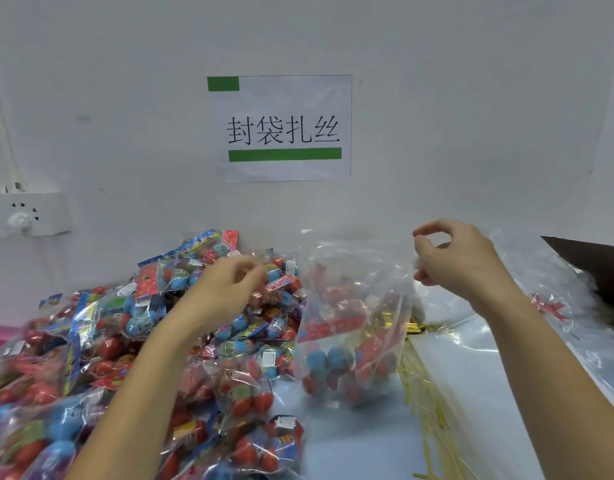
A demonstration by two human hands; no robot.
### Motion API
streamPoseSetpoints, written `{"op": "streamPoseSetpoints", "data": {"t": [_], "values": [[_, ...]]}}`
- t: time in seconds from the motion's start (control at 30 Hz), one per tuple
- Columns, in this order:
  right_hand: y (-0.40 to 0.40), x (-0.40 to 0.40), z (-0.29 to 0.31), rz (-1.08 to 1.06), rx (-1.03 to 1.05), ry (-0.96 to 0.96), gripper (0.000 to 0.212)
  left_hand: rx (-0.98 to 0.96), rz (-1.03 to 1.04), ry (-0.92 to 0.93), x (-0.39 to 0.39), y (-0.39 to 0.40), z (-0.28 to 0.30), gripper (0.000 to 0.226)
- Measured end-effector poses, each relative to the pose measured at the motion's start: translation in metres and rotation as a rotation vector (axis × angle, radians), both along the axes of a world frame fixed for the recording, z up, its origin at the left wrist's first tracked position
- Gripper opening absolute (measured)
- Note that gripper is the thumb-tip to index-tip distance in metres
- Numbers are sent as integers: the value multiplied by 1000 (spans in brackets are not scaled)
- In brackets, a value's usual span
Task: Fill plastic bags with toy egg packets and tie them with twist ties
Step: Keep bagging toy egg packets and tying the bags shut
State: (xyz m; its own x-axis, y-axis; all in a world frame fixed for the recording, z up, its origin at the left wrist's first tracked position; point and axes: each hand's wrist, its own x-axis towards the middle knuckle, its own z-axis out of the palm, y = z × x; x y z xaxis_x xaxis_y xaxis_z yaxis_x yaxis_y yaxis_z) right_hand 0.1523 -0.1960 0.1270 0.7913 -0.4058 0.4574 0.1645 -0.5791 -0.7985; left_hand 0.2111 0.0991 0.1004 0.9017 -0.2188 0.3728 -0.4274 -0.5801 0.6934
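Observation:
A clear plastic bag [354, 306] stands upright at the middle, holding several toy egg packets with red and blue eggs. My right hand [461, 261] pinches the bag's right rim and holds it up. My left hand [226, 289] hovers over the big heap of toy egg packets [132, 341] on the left, fingers curled; whether it holds a packet I cannot tell. Gold twist ties [427, 403] lie on the table just right of the bag, partly behind it.
A stack of empty clear bags [527, 327] lies to the right under my right arm. A dark box corner [596, 265] stands at the far right. A paper sign [281, 129] hangs on the wall behind, a power socket [25, 213] at the left.

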Motion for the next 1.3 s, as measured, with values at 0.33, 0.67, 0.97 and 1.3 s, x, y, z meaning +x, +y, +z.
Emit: {"op": "streamPoseSetpoints", "data": {"t": [0.33, 0.67, 0.97, 1.3], "values": [[30, -13, 21, -170, -299, -355, 17, 773, 70, 427, 4, 6, -37, 76], [122, -38, 7, 693, -561, -95, 24, 663, 29, 310, 4, 9, -29, 45], [148, -17, -58, 718, -1109, 743, 67, 165, 141, 161, 6, 22, -12, 35], [145, -9, -61, 756, -789, 614, 23, -684, 257, 44, 14, 21, -1, 40]]}}
